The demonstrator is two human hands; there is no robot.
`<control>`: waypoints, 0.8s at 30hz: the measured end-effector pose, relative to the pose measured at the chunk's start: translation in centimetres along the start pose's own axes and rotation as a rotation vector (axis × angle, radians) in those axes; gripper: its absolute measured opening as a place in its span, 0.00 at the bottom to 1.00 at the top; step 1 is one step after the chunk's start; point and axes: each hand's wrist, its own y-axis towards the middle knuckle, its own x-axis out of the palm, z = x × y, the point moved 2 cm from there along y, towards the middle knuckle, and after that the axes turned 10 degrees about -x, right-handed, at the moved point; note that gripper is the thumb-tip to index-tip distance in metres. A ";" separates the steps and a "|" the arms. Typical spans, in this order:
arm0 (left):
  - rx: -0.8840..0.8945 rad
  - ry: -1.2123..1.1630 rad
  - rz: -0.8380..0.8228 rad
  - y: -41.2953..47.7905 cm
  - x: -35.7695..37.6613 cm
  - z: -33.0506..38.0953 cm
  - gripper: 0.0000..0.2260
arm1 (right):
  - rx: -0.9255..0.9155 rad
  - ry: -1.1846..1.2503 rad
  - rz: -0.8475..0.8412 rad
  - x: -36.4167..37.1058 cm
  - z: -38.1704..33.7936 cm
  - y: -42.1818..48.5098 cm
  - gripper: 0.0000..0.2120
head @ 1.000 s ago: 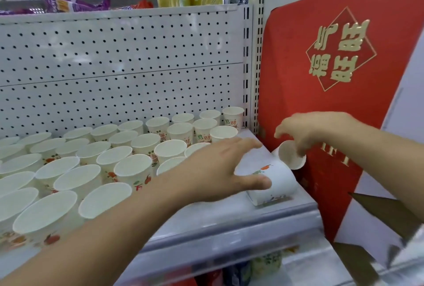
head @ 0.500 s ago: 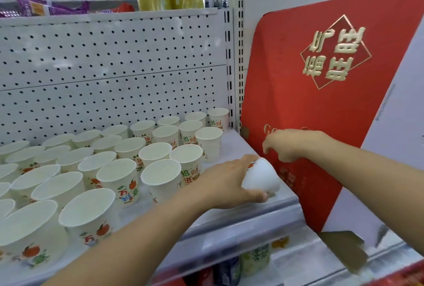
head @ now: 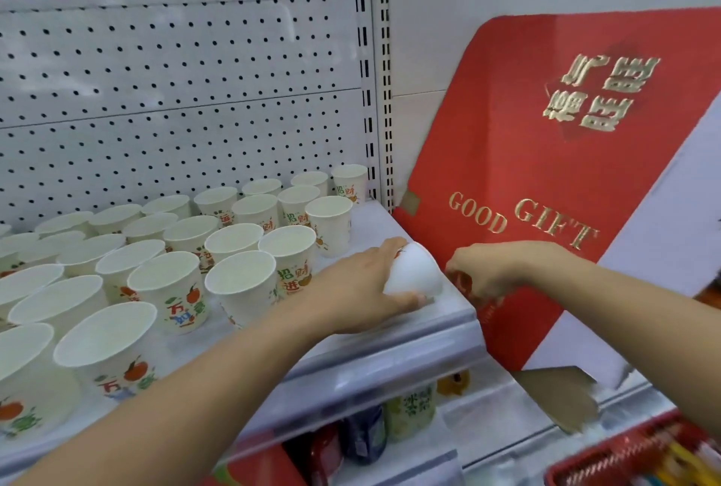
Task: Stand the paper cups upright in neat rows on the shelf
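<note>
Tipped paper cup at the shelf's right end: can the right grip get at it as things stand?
Probably yes. The right grip sits just beside the tipped paper cup, nothing between them. But the left grip holds that cup, and whether the curled right grip is empty I cannot tell.

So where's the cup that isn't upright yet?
Head view: the tipped cup lies at the front right corner of the shelf in the left hand, right of the upright cups, beside the red box.

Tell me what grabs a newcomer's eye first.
A big red cardboard panel with gold GOOD GIFT lettering fills the right. Upright white printed paper cups crowd the grey metal shelf, where the left hand grips one tipped white paper cup at the front right corner.
</note>
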 end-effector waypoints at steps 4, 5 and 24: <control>-0.010 -0.037 0.027 -0.3 0.4 0.1 0.35 | -0.053 -0.036 0.135 1.9 1.2 -0.1 0.21; -0.012 -0.050 0.036 -0.4 0.5 0.1 0.35 | -0.059 -0.042 0.173 2.2 1.4 -0.4 0.21; -0.091 -0.239 0.245 -5.0 1.2 0.5 0.34 | -0.028 0.139 0.406 8.2 1.8 -5.7 0.34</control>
